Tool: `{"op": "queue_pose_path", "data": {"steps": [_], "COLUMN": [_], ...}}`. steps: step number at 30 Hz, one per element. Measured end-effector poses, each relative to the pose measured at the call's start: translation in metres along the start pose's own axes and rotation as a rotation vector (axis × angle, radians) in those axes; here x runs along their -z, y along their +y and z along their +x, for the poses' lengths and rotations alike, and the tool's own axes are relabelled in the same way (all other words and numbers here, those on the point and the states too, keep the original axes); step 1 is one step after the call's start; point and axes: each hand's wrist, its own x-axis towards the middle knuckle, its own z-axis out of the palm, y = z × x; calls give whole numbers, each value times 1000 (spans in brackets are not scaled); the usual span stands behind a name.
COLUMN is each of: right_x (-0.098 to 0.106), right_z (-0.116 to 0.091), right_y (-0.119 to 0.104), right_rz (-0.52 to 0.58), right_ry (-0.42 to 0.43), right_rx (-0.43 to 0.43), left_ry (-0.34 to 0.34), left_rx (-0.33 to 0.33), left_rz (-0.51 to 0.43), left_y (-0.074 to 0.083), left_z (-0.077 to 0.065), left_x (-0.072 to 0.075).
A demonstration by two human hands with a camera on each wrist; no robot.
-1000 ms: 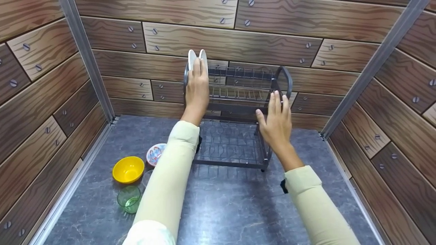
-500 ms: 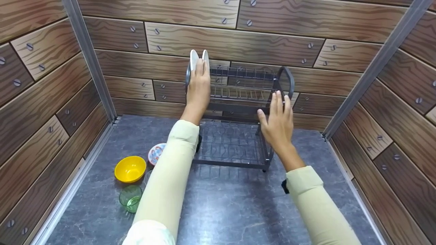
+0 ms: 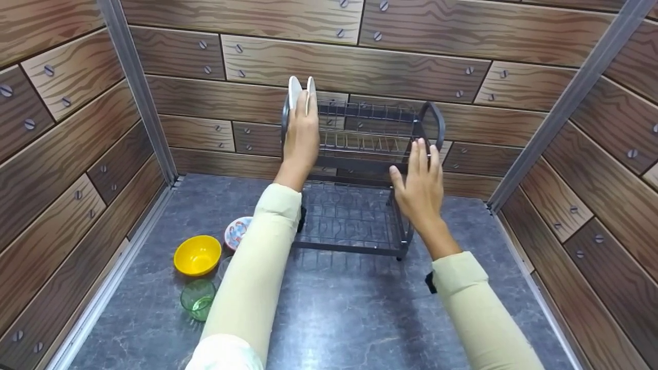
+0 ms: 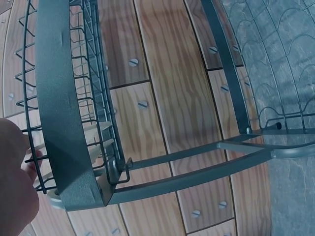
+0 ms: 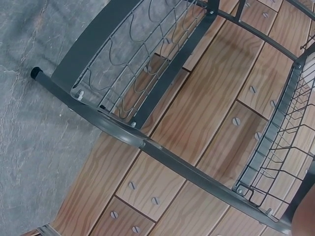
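My left hand (image 3: 303, 128) is raised at the left end of the upper tier of a dark metal dish rack (image 3: 354, 165). Its fingers lie along two upright white plates (image 3: 294, 93), overlapping the right one. A fingertip (image 4: 32, 168) shows beside the pale plates (image 4: 96, 147) behind the rack's wires in the left wrist view; most of the grip is hidden. Near the rack's right end, my right hand (image 3: 421, 190) has straight, slightly spread fingers and its thumb apart, holding nothing. Only a bit of that hand (image 5: 305, 214) enters the right wrist view, beside the upper tier.
Left of the rack, a yellow bowl (image 3: 198, 256), a patterned dish (image 3: 236, 232) and a green glass (image 3: 198, 299) stand on the grey marbled surface (image 3: 339, 318). My left sleeve (image 3: 252, 277) partly covers a clear glass (image 3: 223, 267). Wood-patterned walls (image 3: 360, 61) enclose the area.
The whole head view has shifted slightly to the right in the frame. Both hands, the plates and the rack keep their positions relative to one another.
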Motion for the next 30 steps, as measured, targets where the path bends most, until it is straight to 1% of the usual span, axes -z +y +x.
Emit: {"op": "queue_pose_path", "data": {"steps": [6, 13, 16, 22, 26, 30], "right_x": [-1, -2, -2, -1, -2, -3], "right_z": [-1, 0, 0, 0, 0, 0], "right_y": [1, 0, -1, -2, -1, -2], "right_rz": [-12, -4, 1, 4, -2, 2], "right_ry": [12, 15, 8, 9, 16, 25], "right_rx": [12, 9, -1, -3, 2, 8], "left_ry": [-5, 3, -2, 24, 21, 9], "left_rx": [18, 58, 62, 55, 52, 49], "left_rz": [-23, -49, -51, -59, -107, -162], "left_y": [4, 9, 10, 10, 7, 4], "left_z": [-4, -10, -13, -18, -25, -36], "left_x": [2, 7, 9, 14, 20, 28]}}
